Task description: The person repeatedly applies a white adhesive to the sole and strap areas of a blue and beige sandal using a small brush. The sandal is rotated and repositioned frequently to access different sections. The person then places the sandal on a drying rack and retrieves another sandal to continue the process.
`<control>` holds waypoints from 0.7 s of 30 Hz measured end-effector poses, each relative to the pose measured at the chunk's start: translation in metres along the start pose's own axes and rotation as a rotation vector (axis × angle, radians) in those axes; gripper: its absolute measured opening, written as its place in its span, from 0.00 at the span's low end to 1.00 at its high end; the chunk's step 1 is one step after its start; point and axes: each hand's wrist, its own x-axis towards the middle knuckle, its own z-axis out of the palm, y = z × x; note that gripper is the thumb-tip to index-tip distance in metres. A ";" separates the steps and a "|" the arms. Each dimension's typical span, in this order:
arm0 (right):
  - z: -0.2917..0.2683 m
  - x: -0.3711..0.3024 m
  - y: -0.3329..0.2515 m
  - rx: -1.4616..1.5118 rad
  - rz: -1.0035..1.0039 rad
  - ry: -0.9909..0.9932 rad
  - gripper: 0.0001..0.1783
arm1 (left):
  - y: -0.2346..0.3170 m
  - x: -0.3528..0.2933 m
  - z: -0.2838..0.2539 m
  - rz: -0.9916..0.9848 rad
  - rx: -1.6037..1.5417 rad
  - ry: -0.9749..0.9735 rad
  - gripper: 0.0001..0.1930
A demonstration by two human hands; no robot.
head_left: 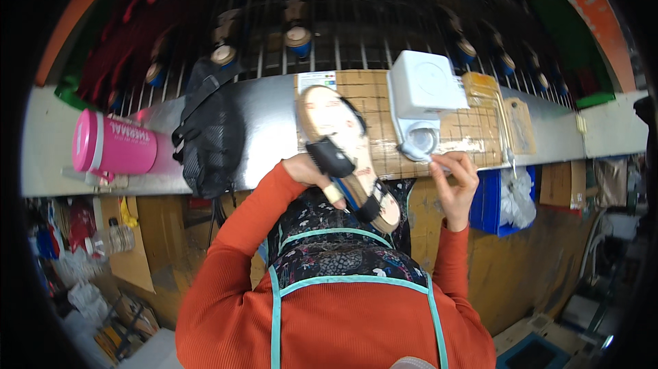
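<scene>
Sandal (359,158) in left hand (306,170) spans the bench's (255,163) edge, bare metal (271,118) beside it.

1. Centre: we see a sandal (363,163), its footbed pale beige, its straps black.
2. Right of centre: we note a white box-shaped device (425,94) and a brown board (473,129) with a dark grid.
3. Left: we find a pink jug (130,145) with a white band, and a black bag (214,136).
4. Lower centre: we distinguish an orange-red top (356,321) and a black apron (356,263), multicoloured in print, edged turquoise.
5. Right: we observe a blue bin (484,197).
</scene>
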 end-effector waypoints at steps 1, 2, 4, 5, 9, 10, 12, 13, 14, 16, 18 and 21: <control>-0.009 -0.002 0.007 -0.169 0.029 -0.005 0.06 | 0.000 -0.008 -0.005 0.143 0.388 0.160 0.42; -0.016 -0.004 0.013 -0.358 0.067 -0.017 0.05 | -0.002 -0.007 -0.006 0.227 0.008 0.201 0.49; -0.020 -0.005 0.024 -0.488 -0.029 0.019 0.04 | 0.002 -0.009 -0.005 0.508 -0.160 0.244 0.50; -0.020 -0.004 0.028 -0.552 -0.076 0.029 0.04 | 0.005 -0.008 0.000 0.576 -0.386 0.216 0.52; -0.013 0.002 0.035 -0.655 -0.185 0.075 0.04 | 0.027 -0.011 0.026 0.763 -0.757 0.212 0.59; -0.012 0.004 0.036 -0.669 -0.209 0.072 0.04 | 0.035 -0.009 0.026 0.771 -0.817 0.146 0.61; -0.012 0.007 0.036 -0.694 -0.255 0.064 0.04 | 0.050 -0.011 0.025 0.713 -0.861 -0.017 0.64; -0.013 0.007 0.036 -0.706 -0.257 0.039 0.03 | 0.055 -0.013 0.024 0.702 -0.834 0.039 0.64; -0.015 0.007 0.036 -0.718 -0.259 0.014 0.03 | 0.059 -0.015 0.024 0.656 -0.766 0.171 0.64; -0.017 0.007 0.038 -0.677 -0.186 -0.033 0.03 | 0.059 -0.024 0.031 0.491 -0.609 0.874 0.61; -0.020 0.006 0.042 -0.572 -0.032 -0.079 0.04 | 0.054 -0.030 0.033 0.510 -0.741 0.706 0.58; -0.022 0.004 0.053 -0.381 0.036 -0.068 0.07 | 0.045 -0.034 0.018 0.542 -0.692 0.392 0.50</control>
